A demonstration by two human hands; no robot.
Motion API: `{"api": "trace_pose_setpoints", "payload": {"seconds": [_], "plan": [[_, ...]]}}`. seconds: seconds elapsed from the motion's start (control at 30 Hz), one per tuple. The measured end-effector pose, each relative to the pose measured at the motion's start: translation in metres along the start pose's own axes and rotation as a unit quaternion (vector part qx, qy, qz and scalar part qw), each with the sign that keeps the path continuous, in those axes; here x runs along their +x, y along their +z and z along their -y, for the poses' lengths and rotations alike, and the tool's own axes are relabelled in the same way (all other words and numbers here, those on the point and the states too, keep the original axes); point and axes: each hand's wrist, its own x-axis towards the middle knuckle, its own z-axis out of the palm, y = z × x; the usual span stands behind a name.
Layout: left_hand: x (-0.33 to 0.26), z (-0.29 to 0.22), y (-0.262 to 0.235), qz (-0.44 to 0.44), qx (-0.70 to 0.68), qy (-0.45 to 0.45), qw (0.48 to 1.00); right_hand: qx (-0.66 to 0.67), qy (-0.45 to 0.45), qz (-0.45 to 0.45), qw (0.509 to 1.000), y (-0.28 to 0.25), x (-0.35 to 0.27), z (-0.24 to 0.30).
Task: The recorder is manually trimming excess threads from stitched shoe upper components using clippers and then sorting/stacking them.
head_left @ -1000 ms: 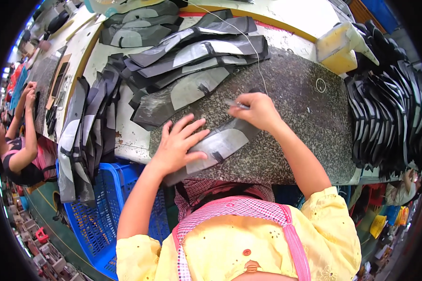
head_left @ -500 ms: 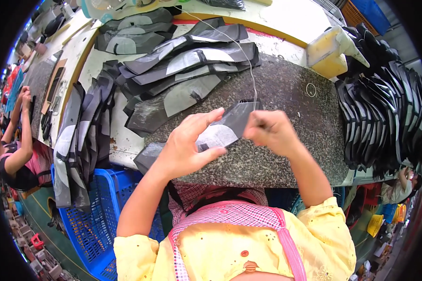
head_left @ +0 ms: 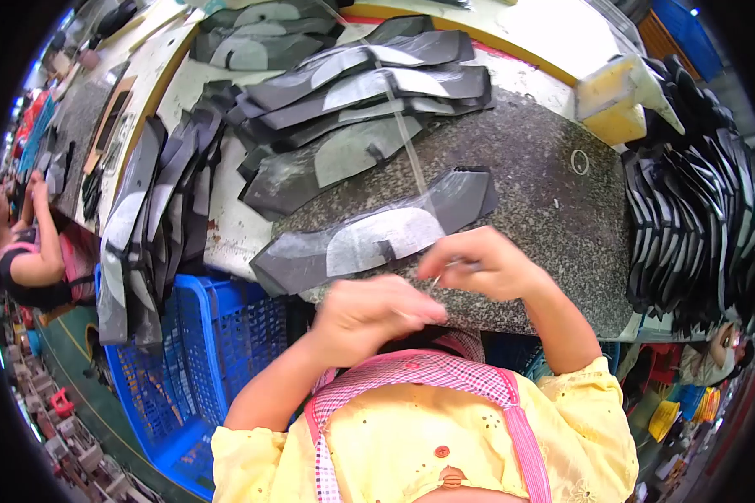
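One cut piece point(head_left: 369, 239) laid on slab point(head_left: 554, 210); stacks point(head_left: 369, 75) unworked. Left hand point(head_left: 373, 314) loosely closed, right hand point(head_left: 478, 264) pinching thread point(head_left: 407, 142).

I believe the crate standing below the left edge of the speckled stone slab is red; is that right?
Not quite: the head view shows the plastic crate is blue, not red. It does stand below the left edge of the speckled stone slab.

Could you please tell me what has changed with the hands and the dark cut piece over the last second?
Both hands let go of the cut piece, which now lies flat on the speckled slab. The left hand and right hand drew back toward the body, the right pinching something thin. The stacks stayed put.
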Motion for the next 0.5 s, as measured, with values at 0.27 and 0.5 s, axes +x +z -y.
{"api": "trace_pose_setpoints", "payload": {"seconds": [0.27,0.5], "plan": [[-0.035,0.043,-0.056,-0.370,0.477,-0.037,0.797,-0.204,-0.028,-0.259,0.944,0.010,0.045,-0.036],[-0.037,0.061,-0.072,-0.343,0.541,-0.103,0.761,-0.244,0.050,-0.248,0.936,0.007,0.062,-0.056]]}}
